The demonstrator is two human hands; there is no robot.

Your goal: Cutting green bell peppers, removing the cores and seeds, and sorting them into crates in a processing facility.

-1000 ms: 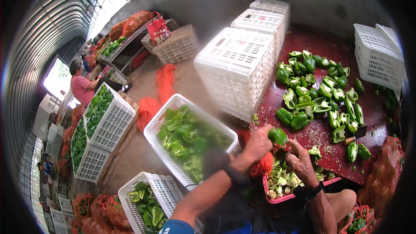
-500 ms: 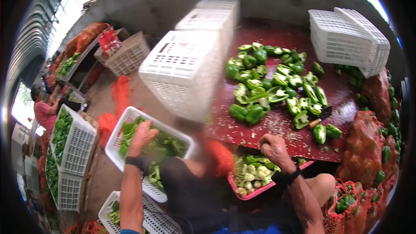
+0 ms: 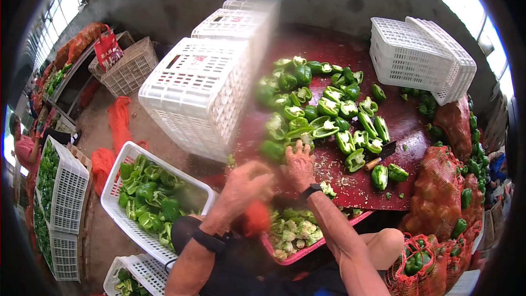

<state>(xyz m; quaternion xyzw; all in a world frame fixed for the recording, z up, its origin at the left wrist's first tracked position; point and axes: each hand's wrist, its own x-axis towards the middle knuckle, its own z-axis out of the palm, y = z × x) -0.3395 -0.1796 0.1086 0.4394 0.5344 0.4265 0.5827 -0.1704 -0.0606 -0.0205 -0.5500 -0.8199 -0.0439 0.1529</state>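
Observation:
My right hand (image 3: 300, 169) reaches over the red tabletop (image 3: 339, 189), fingers spread, its tips at the near edge of a pile of halved green peppers (image 3: 329, 107). Nothing shows in its grasp. My left hand (image 3: 244, 189) is raised by the table's near left edge, its fingers smeared by motion. Left of it, a white crate (image 3: 112, 197) holds cut green peppers (image 3: 148, 194). A pink-rimmed tub (image 3: 282, 260) of pale pepper cores (image 3: 296, 230) sits below my right forearm. Right of the pile lies a knife (image 3: 373, 163) with a wooden handle and dark blade.
Upturned white crates (image 3: 186, 85) stand at the table's left side. More white crates (image 3: 411, 57) are stacked at the far right. Red mesh sacks (image 3: 433, 192) of peppers line the right side. At far left are filled crates (image 3: 68, 192), an orange net (image 3: 118, 123) and a person (image 3: 26, 145).
My left hand has left the white crate and moved right toward the table. My right hand has gone from curled at the table's edge to spread fingers farther left, at the peppers.

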